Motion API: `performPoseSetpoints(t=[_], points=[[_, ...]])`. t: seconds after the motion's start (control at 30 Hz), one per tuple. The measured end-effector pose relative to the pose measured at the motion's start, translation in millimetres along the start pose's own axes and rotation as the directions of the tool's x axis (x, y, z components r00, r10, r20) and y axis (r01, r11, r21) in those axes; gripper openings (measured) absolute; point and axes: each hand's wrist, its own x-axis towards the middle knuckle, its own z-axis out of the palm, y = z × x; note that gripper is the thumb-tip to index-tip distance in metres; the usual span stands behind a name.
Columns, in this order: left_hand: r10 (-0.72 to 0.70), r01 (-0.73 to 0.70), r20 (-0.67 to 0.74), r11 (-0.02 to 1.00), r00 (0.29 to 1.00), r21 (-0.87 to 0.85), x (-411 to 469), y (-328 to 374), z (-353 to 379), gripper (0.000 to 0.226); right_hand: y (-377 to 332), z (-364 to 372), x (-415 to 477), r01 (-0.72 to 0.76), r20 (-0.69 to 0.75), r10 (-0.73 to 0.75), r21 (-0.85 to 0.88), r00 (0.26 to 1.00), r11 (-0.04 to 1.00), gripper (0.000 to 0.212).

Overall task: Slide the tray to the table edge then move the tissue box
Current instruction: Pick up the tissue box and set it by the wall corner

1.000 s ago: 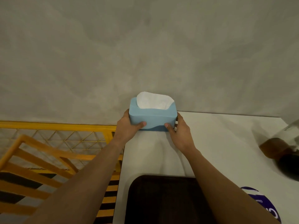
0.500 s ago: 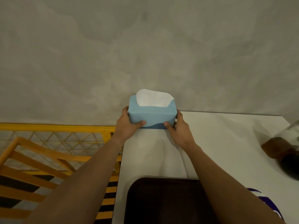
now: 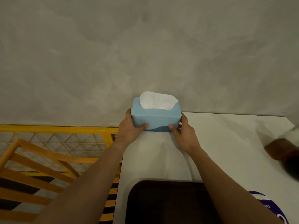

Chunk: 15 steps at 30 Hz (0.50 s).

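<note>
A light blue tissue box (image 3: 155, 118) with a white tissue sticking out of its top stands at the far left corner of the white table (image 3: 226, 143), close to the grey wall. My left hand (image 3: 131, 129) grips its left end and my right hand (image 3: 183, 135) grips its right end, thumbs pressed on the front face. A dark brown tray (image 3: 168, 202) lies at the near edge of the table, between my forearms, partly covered by my right arm.
A grey wall (image 3: 145, 54) rises right behind the table. Left of the table stands a yellow metal fence (image 3: 56, 136) with wooden slats. A glass jar with brown contents (image 3: 284, 151) is at the right edge. A purple-and-white object (image 3: 268, 206) lies at the near right.
The tissue box and both hands have barely shifted, sitting a touch higher and farther toward the wall in the view. My grip on it is the same.
</note>
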Motion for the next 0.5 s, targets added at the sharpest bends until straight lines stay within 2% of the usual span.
performPoseSetpoints(t=[0.1, 0.23, 0.5], points=[[-0.021, 0.025, -0.058, 0.998, 0.998, 0.061, 1, 0, 0, 0.079, -2, 1, 1, 0.009, 0.006, -0.009, 0.004, 1.0, 1.0, 0.07], [-0.051, 0.053, -0.033, 0.995, 0.998, 0.088, 2, -5, -4, 0.069, -6, 3, 4, 0.017, 0.02, -0.017, -0.021, 1.0, 1.0, 0.07], [-0.063, 0.066, -0.027, 0.994, 0.998, 0.09, 2, -8, -9, 0.067, -3, 8, 11, -0.006, 0.053, 0.012, -0.105, 0.999, 0.994, 0.07]])
